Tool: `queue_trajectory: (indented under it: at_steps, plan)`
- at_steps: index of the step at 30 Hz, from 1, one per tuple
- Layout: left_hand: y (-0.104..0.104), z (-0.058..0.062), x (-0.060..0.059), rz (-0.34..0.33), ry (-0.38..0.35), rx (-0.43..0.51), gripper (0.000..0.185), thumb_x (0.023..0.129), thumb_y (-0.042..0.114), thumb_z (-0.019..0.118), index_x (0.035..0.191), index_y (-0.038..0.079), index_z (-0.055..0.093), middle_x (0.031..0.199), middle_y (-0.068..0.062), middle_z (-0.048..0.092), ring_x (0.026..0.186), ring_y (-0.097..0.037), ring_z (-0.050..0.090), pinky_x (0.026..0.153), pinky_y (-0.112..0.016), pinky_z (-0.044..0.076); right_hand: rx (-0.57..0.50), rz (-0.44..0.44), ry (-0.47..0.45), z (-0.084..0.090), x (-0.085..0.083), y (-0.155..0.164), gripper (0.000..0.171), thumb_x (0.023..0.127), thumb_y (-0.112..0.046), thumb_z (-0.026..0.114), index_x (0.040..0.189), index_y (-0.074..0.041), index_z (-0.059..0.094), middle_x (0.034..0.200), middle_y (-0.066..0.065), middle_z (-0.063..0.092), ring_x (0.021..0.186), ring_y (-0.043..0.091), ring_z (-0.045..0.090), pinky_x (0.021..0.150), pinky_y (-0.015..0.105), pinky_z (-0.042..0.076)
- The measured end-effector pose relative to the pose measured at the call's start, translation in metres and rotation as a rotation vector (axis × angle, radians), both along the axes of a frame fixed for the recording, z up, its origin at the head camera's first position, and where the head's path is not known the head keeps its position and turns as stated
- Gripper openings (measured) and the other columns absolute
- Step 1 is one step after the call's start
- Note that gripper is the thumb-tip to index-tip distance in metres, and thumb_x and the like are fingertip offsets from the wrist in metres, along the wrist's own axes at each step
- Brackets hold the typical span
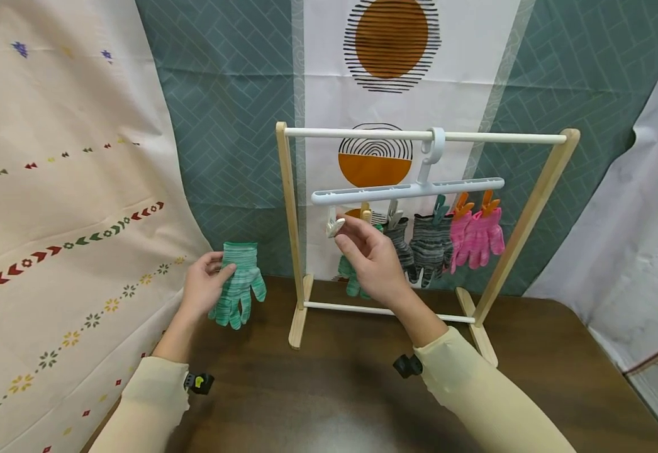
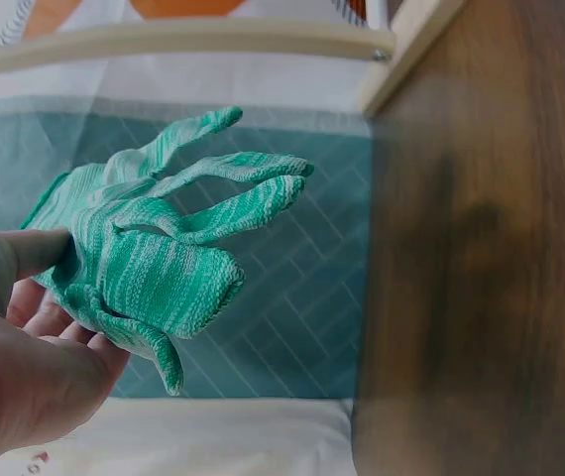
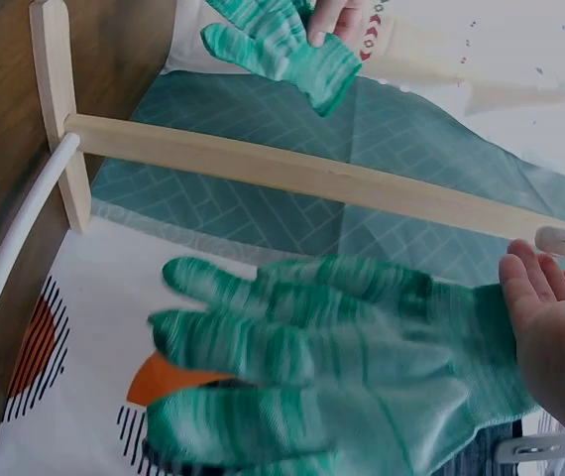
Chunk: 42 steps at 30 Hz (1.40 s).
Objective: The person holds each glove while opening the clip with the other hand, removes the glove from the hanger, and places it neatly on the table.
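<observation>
My left hand [image 1: 203, 283] pinches a green striped knit glove [image 1: 240, 283] near its cuff, thumb in front and fingers behind. The glove's fingers dangle downward, left of a small wooden rack. At the left end of a pale hanger [image 1: 408, 191], my right hand [image 1: 377, 258] pinches a white clothespin [image 1: 334, 226] between thumb and fingertips. Partly hidden behind that hand hangs a second green glove [image 1: 353, 277], which fills much of the right wrist view. A yellow clothespin [image 1: 365, 212] is just above it.
The hanger hooks over the top rod [image 1: 357, 133] of the rack. Dark grey gloves [image 1: 431, 242] and pink gloves [image 1: 479, 239] hang from it, further right. The rack's feet stand on a brown table [image 1: 329, 390]; patterned cloths [image 1: 221, 94] hang behind and at the sides.
</observation>
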<state>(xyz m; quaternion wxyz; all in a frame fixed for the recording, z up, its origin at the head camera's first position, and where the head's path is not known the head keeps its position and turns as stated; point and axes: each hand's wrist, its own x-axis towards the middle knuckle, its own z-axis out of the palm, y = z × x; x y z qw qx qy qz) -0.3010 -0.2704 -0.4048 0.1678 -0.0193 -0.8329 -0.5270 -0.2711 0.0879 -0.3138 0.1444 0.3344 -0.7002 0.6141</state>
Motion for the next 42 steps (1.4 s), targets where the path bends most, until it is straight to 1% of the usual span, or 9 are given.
queue_trajectory:
  at_steps: [5, 12, 18, 21, 26, 30, 34, 37, 42]
  plan:
    - [-0.011, -0.007, -0.008, 0.003, -0.037, -0.030, 0.053, 0.109, 0.024, 0.064, 0.152, -0.005, 0.050, 0.136, -0.031, 0.064, 0.124, -0.042, 0.061, 0.096, -0.041, 0.050, 0.036, 0.007, 0.020, -0.003, 0.003, 0.002, 0.044, 0.109, -0.010, 0.061, 0.152, -0.002, 0.053, 0.140, 0.011, 0.066, 0.131, 0.023, 0.063, 0.110, 0.033, 0.049]
    - [-0.024, -0.016, -0.014, -0.017, -0.074, -0.025, 0.054, 0.109, 0.022, 0.063, 0.152, -0.007, 0.047, 0.136, -0.032, 0.063, 0.127, -0.042, 0.059, 0.101, -0.047, 0.048, 0.084, -0.004, 0.049, -0.014, 0.006, 0.007, 0.046, 0.108, -0.008, 0.062, 0.153, -0.001, 0.052, 0.146, 0.011, 0.063, 0.133, 0.023, 0.062, 0.110, 0.032, 0.049]
    - [-0.034, -0.023, -0.020, -0.040, -0.088, -0.053, 0.051, 0.108, 0.015, 0.064, 0.149, -0.011, 0.048, 0.137, -0.034, 0.062, 0.130, -0.044, 0.058, 0.105, -0.049, 0.046, 0.137, -0.060, 0.085, -0.022, 0.010, 0.015, 0.046, 0.106, -0.010, 0.067, 0.150, -0.002, 0.056, 0.143, 0.007, 0.066, 0.130, 0.022, 0.064, 0.107, 0.034, 0.051]
    - [-0.040, -0.028, -0.023, -0.053, -0.109, -0.065, 0.051, 0.108, 0.013, 0.065, 0.149, -0.012, 0.049, 0.140, -0.036, 0.059, 0.134, -0.048, 0.054, 0.109, -0.055, 0.044, 0.159, -0.082, 0.096, -0.025, 0.013, 0.018, 0.046, 0.105, -0.012, 0.069, 0.149, -0.003, 0.057, 0.141, 0.007, 0.067, 0.129, 0.022, 0.065, 0.107, 0.036, 0.052]
    - [-0.048, -0.034, -0.025, -0.079, -0.150, -0.095, 0.053, 0.108, 0.013, 0.064, 0.150, -0.012, 0.047, 0.146, -0.039, 0.051, 0.139, -0.054, 0.046, 0.111, -0.066, 0.040, 0.177, -0.084, 0.101, -0.030, 0.018, 0.024, 0.046, 0.105, -0.010, 0.069, 0.148, -0.001, 0.057, 0.140, 0.014, 0.067, 0.128, 0.029, 0.065, 0.109, 0.041, 0.051]
    - [-0.054, -0.040, -0.029, -0.112, -0.191, -0.124, 0.054, 0.108, 0.013, 0.063, 0.152, -0.013, 0.044, 0.151, -0.038, 0.045, 0.140, -0.054, 0.044, 0.110, -0.066, 0.042, 0.200, -0.090, 0.112, -0.033, 0.023, 0.028, 0.046, 0.104, -0.010, 0.070, 0.148, 0.000, 0.057, 0.142, 0.017, 0.065, 0.128, 0.032, 0.065, 0.109, 0.042, 0.051]
    - [-0.058, -0.047, -0.034, -0.130, -0.251, -0.161, 0.056, 0.110, 0.016, 0.062, 0.154, -0.013, 0.041, 0.153, -0.038, 0.043, 0.140, -0.054, 0.042, 0.108, -0.064, 0.043, 0.221, -0.109, 0.136, -0.038, 0.026, 0.034, 0.046, 0.103, -0.009, 0.071, 0.147, 0.000, 0.059, 0.141, 0.018, 0.065, 0.128, 0.029, 0.066, 0.108, 0.042, 0.052]
    - [-0.060, -0.052, -0.036, -0.125, -0.286, -0.169, 0.056, 0.110, 0.016, 0.060, 0.154, -0.013, 0.040, 0.154, -0.038, 0.041, 0.141, -0.054, 0.040, 0.109, -0.065, 0.042, 0.231, -0.130, 0.143, -0.042, 0.028, 0.040, 0.046, 0.102, -0.008, 0.072, 0.146, 0.000, 0.060, 0.141, 0.017, 0.066, 0.128, 0.025, 0.065, 0.108, 0.041, 0.052]
    - [-0.064, -0.060, -0.038, -0.107, -0.305, -0.178, 0.055, 0.111, 0.014, 0.058, 0.154, -0.014, 0.039, 0.155, -0.039, 0.038, 0.141, -0.056, 0.037, 0.109, -0.066, 0.040, 0.248, -0.164, 0.148, -0.046, 0.033, 0.050, 0.047, 0.101, -0.007, 0.073, 0.146, -0.001, 0.060, 0.142, 0.014, 0.066, 0.129, 0.023, 0.065, 0.106, 0.042, 0.053]
